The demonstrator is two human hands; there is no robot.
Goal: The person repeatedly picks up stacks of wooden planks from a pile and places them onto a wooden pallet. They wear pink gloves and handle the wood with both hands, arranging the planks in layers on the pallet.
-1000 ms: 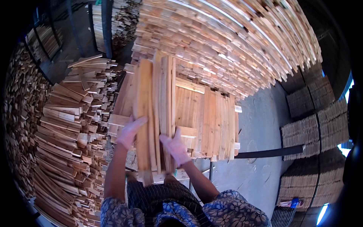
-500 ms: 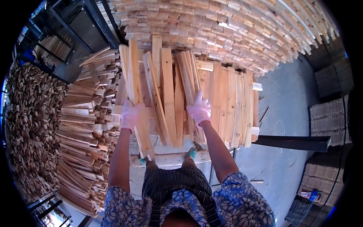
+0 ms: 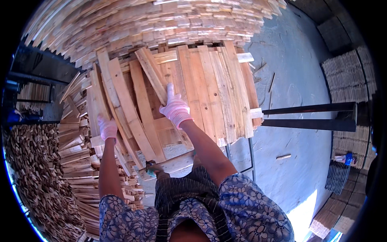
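Note:
My left hand (image 3: 107, 128), in a pale pink knit glove, closes around the edge of a long wooden plank (image 3: 100, 94) at the left of the board layer. My right hand (image 3: 176, 109), gloved the same way, grips a wooden plank (image 3: 151, 70) that slants across the middle, its index finger stretched along the wood. Between the hands lie several loose planks (image 3: 128, 103), some tilted and overlapping. Right of my right hand, planks (image 3: 205, 88) lie side by side in a flat row. My palms and some fingertips are hidden.
A tall stack of boards (image 3: 161, 24) rises behind the work. Piles of wood pieces (image 3: 36, 169) fill the left side. Dark metal bars (image 3: 310, 124) jut out at the right over the grey floor (image 3: 290, 88). Bundled stacks (image 3: 346, 76) stand along the far right.
The view has turned rightward, so the boards appear further left. My hands remain on planks; the right one's planks now lean more to the left at their far end.

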